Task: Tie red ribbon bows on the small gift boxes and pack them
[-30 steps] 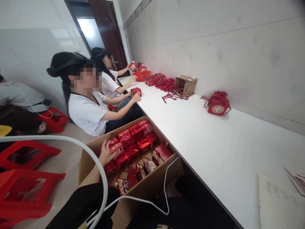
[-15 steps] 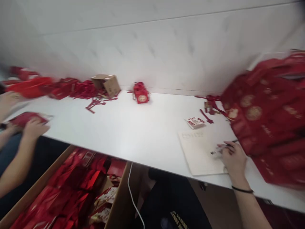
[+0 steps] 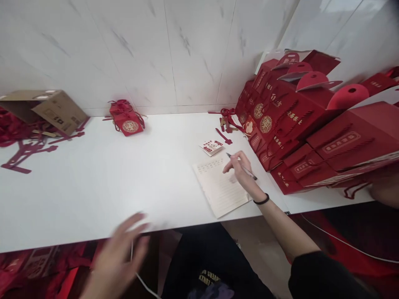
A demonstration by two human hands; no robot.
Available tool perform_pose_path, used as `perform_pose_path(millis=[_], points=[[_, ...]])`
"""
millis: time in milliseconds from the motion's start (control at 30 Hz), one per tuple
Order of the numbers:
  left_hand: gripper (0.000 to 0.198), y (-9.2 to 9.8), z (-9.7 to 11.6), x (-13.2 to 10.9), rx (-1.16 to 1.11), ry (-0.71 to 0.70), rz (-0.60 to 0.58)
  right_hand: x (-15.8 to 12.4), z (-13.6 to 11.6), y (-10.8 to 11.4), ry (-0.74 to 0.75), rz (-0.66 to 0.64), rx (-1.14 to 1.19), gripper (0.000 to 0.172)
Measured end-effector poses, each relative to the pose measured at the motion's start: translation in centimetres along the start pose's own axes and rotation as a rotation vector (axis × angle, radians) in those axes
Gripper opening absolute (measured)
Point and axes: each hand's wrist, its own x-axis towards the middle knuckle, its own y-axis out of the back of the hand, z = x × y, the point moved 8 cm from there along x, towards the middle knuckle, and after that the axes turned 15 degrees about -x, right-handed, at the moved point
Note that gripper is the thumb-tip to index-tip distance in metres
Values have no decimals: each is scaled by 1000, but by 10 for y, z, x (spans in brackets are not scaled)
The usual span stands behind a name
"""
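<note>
My right hand is closed around a pen over a sheet of lined paper. Handwriting fills the top lines of the sheet. Just behind it lies a small folded card with red print. Blurred by motion, my left hand hangs at the table's front edge with fingers apart and nothing in it. A red ribbon-tied gift box with a gold emblem sits near the wall, well beyond my left hand.
Stacked red gift boxes fill the right side of the white table. Red tags and ribbon lie beside them. An open cardboard box and red strips are at the left. Red packages sit below the table edge.
The view has swung right, so the neighbouring person's hands have left it. My left hand has come into view. My right hand still has the pen, now nearer the sheet's upper right.
</note>
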Motion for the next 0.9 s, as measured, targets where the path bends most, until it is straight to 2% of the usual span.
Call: perform_pose_path(millis=[67, 167, 233, 300, 367, 533, 667, 800, 900], points=[[24, -71, 54, 27, -144, -244, -154, 9, 3, -23, -12, -115, 43, 34], [42, -157, 123, 50, -80, -515, -277, 18, 19, -46, -52, -194, 121, 37], [43, -194, 144, 59, 30, -527, -296, 20, 32, -51, -99, -184, 145, 38], [39, -215, 147, 64, 110, -463, -297, 22, 41, -51, -144, -161, 128, 32], [35, -225, 145, 64, 146, -428, -280, 22, 45, -50, -187, -158, 81, 27], [35, -230, 140, 59, 145, -463, -244, 20, 53, -49, -293, -181, 29, 25], [37, -232, 141, 59, 90, -473, -311, 20, 48, -45, -195, -134, -69, 28], [34, -233, 139, 60, 42, -396, -266, 19, 41, -47, -123, -168, -152, 31], [37, -239, 138, 55, 74, -375, -276, 17, 37, -47, -111, -184, -194, 34]])
